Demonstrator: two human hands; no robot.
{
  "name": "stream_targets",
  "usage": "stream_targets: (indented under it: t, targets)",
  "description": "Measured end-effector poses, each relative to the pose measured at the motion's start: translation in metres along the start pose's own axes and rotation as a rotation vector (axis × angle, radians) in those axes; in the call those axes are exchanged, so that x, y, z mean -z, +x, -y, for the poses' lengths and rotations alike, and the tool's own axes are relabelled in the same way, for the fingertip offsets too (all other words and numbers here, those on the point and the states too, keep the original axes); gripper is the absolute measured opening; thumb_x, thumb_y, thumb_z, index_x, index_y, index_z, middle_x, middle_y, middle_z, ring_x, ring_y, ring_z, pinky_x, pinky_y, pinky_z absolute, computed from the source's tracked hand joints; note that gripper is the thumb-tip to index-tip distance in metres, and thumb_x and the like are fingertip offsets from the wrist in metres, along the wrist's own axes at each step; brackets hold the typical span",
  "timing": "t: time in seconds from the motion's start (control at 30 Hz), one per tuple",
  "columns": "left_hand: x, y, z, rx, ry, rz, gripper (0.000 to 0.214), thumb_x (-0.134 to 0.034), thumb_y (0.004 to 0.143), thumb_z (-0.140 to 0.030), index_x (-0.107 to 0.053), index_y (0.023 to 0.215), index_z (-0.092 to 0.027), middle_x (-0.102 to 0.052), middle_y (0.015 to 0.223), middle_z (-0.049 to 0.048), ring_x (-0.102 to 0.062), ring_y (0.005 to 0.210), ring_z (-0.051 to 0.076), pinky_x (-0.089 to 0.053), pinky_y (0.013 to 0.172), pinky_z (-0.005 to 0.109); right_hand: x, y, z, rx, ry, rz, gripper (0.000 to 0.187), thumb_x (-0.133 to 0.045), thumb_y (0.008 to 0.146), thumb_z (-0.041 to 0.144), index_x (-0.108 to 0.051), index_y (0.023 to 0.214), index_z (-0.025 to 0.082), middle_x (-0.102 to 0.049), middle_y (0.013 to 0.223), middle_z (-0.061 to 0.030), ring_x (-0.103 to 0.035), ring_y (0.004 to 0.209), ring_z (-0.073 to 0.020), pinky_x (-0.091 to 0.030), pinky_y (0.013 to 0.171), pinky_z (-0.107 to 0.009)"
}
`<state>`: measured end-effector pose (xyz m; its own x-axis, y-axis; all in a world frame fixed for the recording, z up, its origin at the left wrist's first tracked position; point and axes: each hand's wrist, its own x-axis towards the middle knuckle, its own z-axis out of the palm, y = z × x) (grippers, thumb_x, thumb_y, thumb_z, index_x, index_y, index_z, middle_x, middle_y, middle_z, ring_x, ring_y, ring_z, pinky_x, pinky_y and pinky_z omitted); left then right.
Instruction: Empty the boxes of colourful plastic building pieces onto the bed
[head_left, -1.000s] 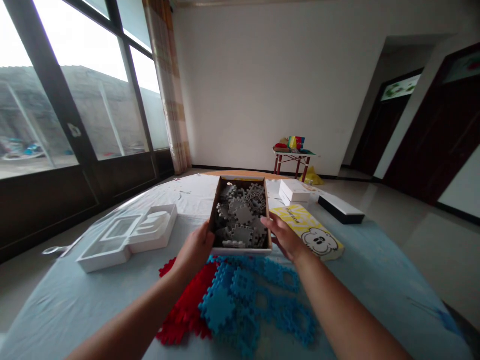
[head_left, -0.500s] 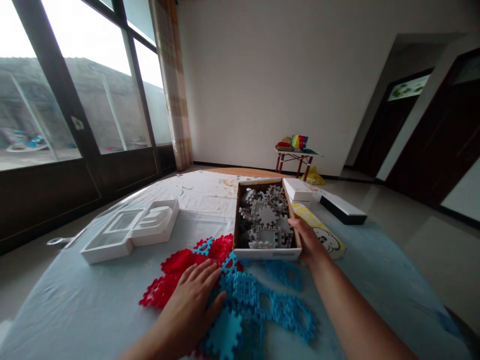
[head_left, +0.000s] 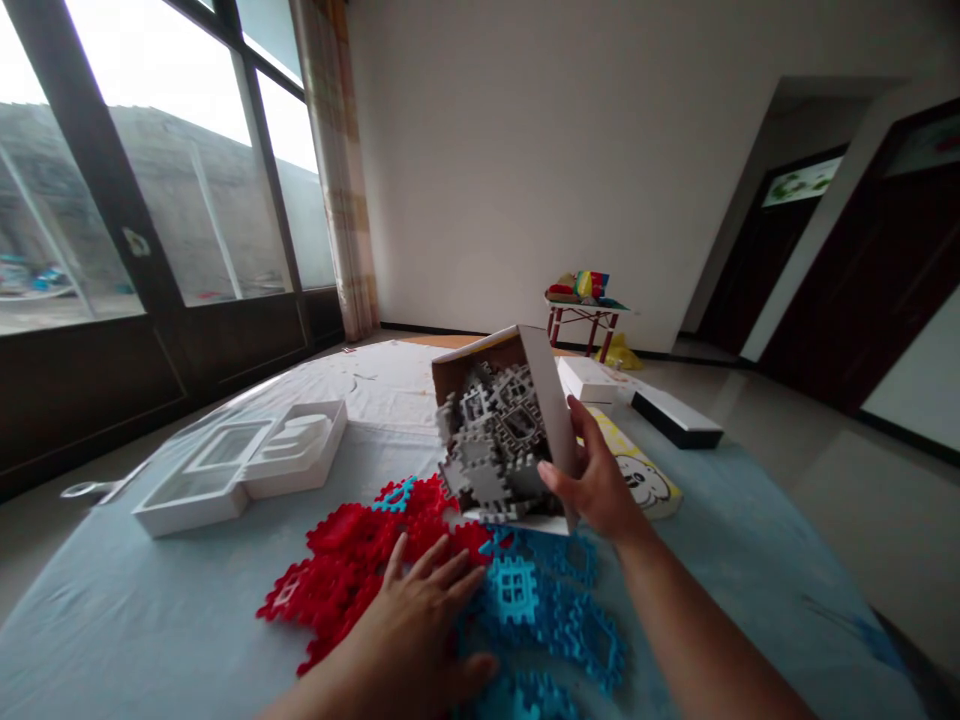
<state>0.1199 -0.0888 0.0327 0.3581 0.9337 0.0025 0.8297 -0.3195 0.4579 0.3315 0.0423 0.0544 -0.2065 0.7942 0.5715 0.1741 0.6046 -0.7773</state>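
My right hand (head_left: pixel 600 480) grips the right wall of a cardboard box (head_left: pixel 551 400), which is tilted to the left. Grey toothed plastic building pieces (head_left: pixel 499 430) fill the box, and some lean over its left edge. My left hand (head_left: pixel 424 610) lies over the pile with its fingers spread. Under and beside it are red toothed pieces (head_left: pixel 337 555). Blue toothed pieces (head_left: pixel 517 590) lie to the right, in front of the box. The palm hides part of the pile.
White open boxes (head_left: pixel 296 450) stand at the left of the cloth-covered table (head_left: pixel 187 610). On the right lie a yellow box with a cartoon animal (head_left: pixel 645 480), a small white box (head_left: pixel 589 380) and a black-and-white box (head_left: pixel 679 418). A small side table (head_left: pixel 589 310) stands by the wall.
The box has gone from level to tipped leftward in my right hand, and the grey pieces have slid to its left side. My left hand has spread its fingers and moved slightly right.
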Motion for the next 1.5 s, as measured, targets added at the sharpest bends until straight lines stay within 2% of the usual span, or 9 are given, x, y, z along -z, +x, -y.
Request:
stream_targets:
  t: [0.13,0.23,0.3,0.4,0.53,0.63,0.77,1.23,1.5]
  targets:
    - [0.027,-0.009,0.003,0.073,-0.034,-0.114,0.028,-0.050,0.075,-0.051,-0.068,0.091,-0.038,-0.070,0.097,0.0029,-0.062,0.092,0.026,-0.046,0.084,0.039,-0.010,-0.004,0.008,0.028,-0.100,0.002,0.088,-0.067,0.065,0.033,-0.018,0.138,0.026,-0.032,0.137,-0.0101,-0.039,0.120,-0.0271,-0.036,0.098,-0.045]
    - [0.038,-0.009,0.016,0.191,0.083,-0.334,0.039,-0.039,0.081,-0.051,-0.064,0.062,-0.027,-0.065,0.067,0.0030,-0.061,0.065,0.020,-0.047,0.066,0.031,-0.015,-0.004,0.011,0.047,-0.144,-0.008,0.087,-0.065,0.066,0.032,-0.017,0.138,0.025,-0.031,0.137,-0.0099,-0.036,0.122,-0.0269,-0.031,0.101,-0.047]
    - [0.038,-0.007,0.031,0.237,0.146,-0.527,0.038,-0.037,0.083,-0.048,-0.063,0.067,-0.025,-0.063,0.073,0.0036,-0.059,0.071,0.020,-0.046,0.070,0.032,-0.015,-0.004,0.014,0.070,-0.171,-0.008,0.086,-0.065,0.067,0.033,-0.016,0.138,0.025,-0.031,0.137,-0.0097,-0.034,0.123,-0.0267,-0.029,0.103,-0.047]
    - [0.031,-0.002,0.058,0.264,0.162,-0.699,0.034,-0.040,0.082,-0.046,-0.061,0.099,-0.025,-0.061,0.106,0.0062,-0.054,0.100,0.024,-0.040,0.089,0.038,-0.012,-0.005,0.022,0.121,-0.223,0.034,0.087,-0.065,0.065,0.032,-0.016,0.137,0.027,-0.030,0.136,-0.0086,-0.031,0.125,-0.0270,-0.027,0.104,-0.047]
    - [0.020,0.001,0.084,0.340,0.080,-0.621,0.043,-0.035,0.084,-0.047,-0.054,0.115,-0.025,-0.053,0.123,0.0066,-0.046,0.115,0.024,-0.035,0.098,0.041,-0.010,-0.008,0.033,0.195,-0.317,0.130,0.089,-0.067,0.061,0.032,-0.019,0.137,0.030,-0.028,0.137,-0.0061,-0.028,0.126,-0.0292,-0.023,0.106,-0.049]
    - [0.018,0.001,0.088,0.358,0.045,-0.575,0.046,-0.031,0.086,-0.048,-0.052,0.118,-0.023,-0.052,0.125,0.0070,-0.045,0.118,0.023,-0.033,0.100,0.039,-0.011,-0.008,0.034,0.235,-0.357,0.104,0.090,-0.067,0.062,0.032,-0.017,0.137,0.031,-0.028,0.136,-0.0060,-0.028,0.125,-0.0294,-0.023,0.106,-0.049]
    - [0.018,0.000,0.084,0.351,0.031,-0.565,0.047,-0.030,0.086,-0.048,-0.052,0.119,-0.022,-0.051,0.127,0.0072,-0.044,0.119,0.023,-0.032,0.101,0.038,-0.010,-0.005,0.028,0.279,-0.417,0.016,0.090,-0.066,0.062,0.031,-0.017,0.138,0.029,-0.028,0.135,-0.0068,-0.028,0.124,-0.0301,-0.024,0.105,-0.051]
    - [0.019,-0.002,0.073,0.333,0.064,-0.536,0.049,-0.034,0.085,-0.049,-0.047,0.123,-0.021,-0.047,0.130,0.0085,-0.045,0.117,0.024,-0.034,0.100,0.041,0.013,-0.007,0.058,0.268,-0.446,0.262,0.092,-0.068,0.062,0.033,-0.017,0.138,0.030,-0.025,0.139,-0.0062,-0.025,0.127,-0.0302,-0.022,0.106,-0.050]
    - [0.018,-0.005,0.065,0.266,0.177,-0.547,0.046,-0.040,0.084,-0.048,-0.045,0.123,-0.025,-0.046,0.131,0.0081,-0.045,0.117,0.026,-0.036,0.097,0.047,0.025,-0.002,0.057,0.316,-0.550,0.124,0.087,-0.067,0.064,0.037,-0.019,0.137,0.031,-0.025,0.139,-0.0048,-0.025,0.128,-0.0293,-0.023,0.106,-0.048]
